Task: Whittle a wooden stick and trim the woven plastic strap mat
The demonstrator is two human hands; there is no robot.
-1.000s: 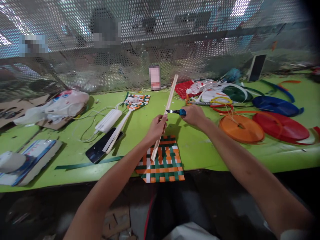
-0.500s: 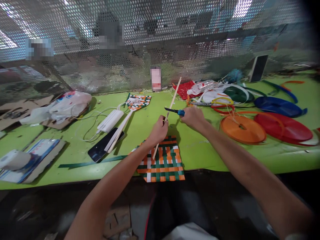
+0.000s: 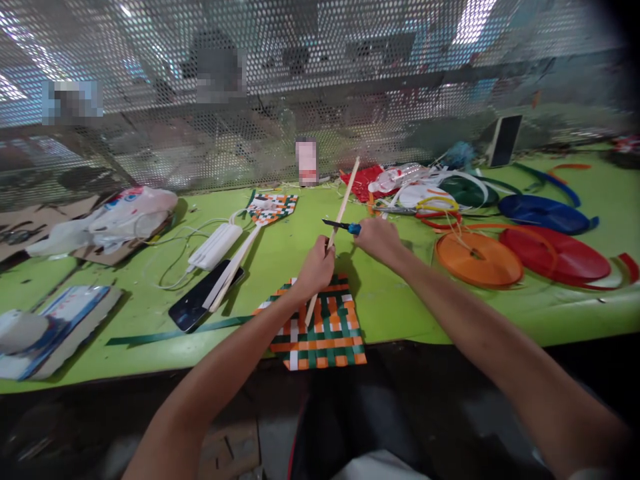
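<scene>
My left hand is closed around a thin pale wooden stick, which tilts up and away from me. In my right hand is a utility knife with a blue handle and a dark blade. The blade crosses the stick just above my left fingers; whether it cuts in is too small to tell. Beneath my left forearm lies a woven mat of orange, green and white strips at the table's near edge. A smaller woven fan with a pale stick handle rests further back.
Coils of orange strip, red strip and blue strip lie on the right of the green table. Left are a phone, a white power bank and a plastic bag. Perforated metal sheeting stands behind.
The knife has shifted slightly left and down along the stick, with my right hand. My left hand still grips the stick. The whole view has turned a little.
</scene>
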